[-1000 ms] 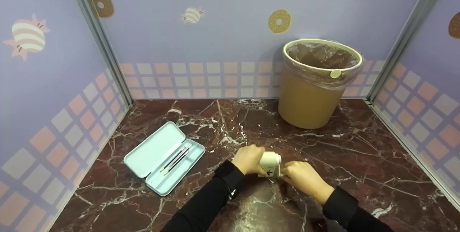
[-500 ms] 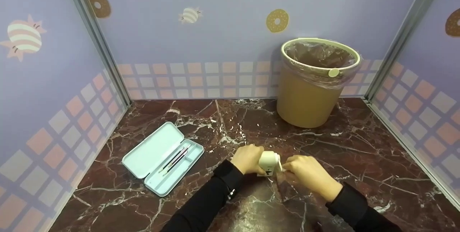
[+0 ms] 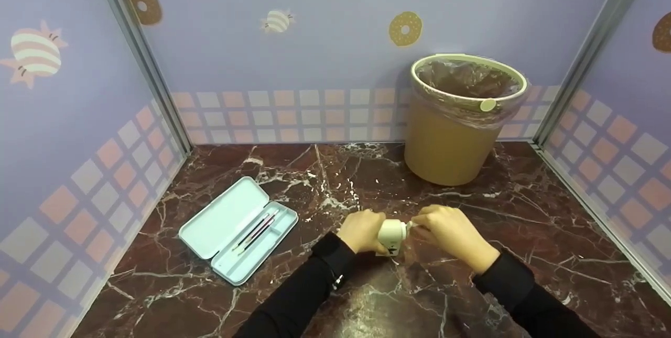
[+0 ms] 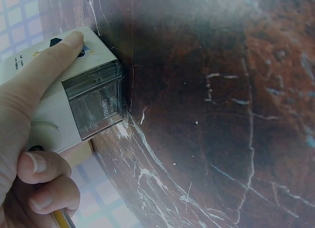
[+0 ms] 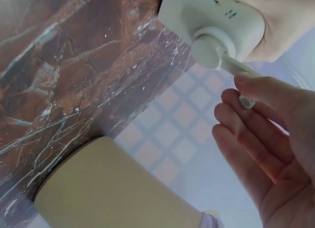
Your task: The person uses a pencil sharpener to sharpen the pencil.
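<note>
In the head view my left hand [image 3: 361,231] grips a cream hand-crank pencil sharpener [image 3: 390,236] on the table. The left wrist view shows its printed side under my thumb, plus the clear shavings drawer [image 4: 97,101] at its base. To the right of it, my right hand [image 3: 445,230] pinches the crank handle. Seen from the right wrist, thumb and forefinger hold the small knob [image 5: 246,102] at the end of the crank arm [image 5: 231,65]; the other fingers are loosely bent. Any pencil in the sharpener is hidden from the head view.
An open light-blue pencil case [image 3: 238,230] with several pencils [image 3: 257,233] lies at the left. A tan waste bin [image 3: 453,133] with a plastic liner stands at the back right. White specks dot the marbled table [image 3: 314,296] behind the sharpener. Patterned walls [image 3: 335,39] enclose it.
My right hand has swung the crank handle round, from low near the table up and away from me. My left hand keeps its hold on the sharpener in the same spot.
</note>
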`<state>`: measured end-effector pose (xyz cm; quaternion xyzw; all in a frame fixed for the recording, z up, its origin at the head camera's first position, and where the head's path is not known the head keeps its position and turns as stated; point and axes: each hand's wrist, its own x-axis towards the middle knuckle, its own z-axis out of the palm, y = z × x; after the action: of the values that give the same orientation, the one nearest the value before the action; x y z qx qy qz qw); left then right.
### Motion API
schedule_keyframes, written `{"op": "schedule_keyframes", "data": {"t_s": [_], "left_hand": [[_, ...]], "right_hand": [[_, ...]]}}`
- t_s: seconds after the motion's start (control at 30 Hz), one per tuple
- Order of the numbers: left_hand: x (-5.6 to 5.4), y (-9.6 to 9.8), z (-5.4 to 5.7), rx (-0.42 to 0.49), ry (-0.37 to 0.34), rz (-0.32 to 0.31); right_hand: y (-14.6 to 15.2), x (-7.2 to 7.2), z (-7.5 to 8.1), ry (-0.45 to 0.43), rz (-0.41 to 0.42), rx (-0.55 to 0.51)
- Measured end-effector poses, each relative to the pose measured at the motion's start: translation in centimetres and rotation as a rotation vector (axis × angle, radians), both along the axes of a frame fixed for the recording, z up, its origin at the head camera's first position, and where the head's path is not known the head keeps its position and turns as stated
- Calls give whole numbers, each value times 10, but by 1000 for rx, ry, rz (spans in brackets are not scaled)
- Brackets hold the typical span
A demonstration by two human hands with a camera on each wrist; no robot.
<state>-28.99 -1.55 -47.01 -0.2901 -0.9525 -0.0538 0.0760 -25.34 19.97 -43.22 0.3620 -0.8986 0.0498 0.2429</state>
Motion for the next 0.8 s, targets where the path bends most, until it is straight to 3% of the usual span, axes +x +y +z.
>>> {"op": "schedule_keyframes", "data": {"t_s": [0.37, 0.8], "left_hand": [[1, 0, 1, -9, 4, -5], [0, 0, 0, -23, 29, 5]], "right_hand": [[-4, -25, -6, -1, -71, -40], [-9, -52, -35, -78, -92, -52]]}}
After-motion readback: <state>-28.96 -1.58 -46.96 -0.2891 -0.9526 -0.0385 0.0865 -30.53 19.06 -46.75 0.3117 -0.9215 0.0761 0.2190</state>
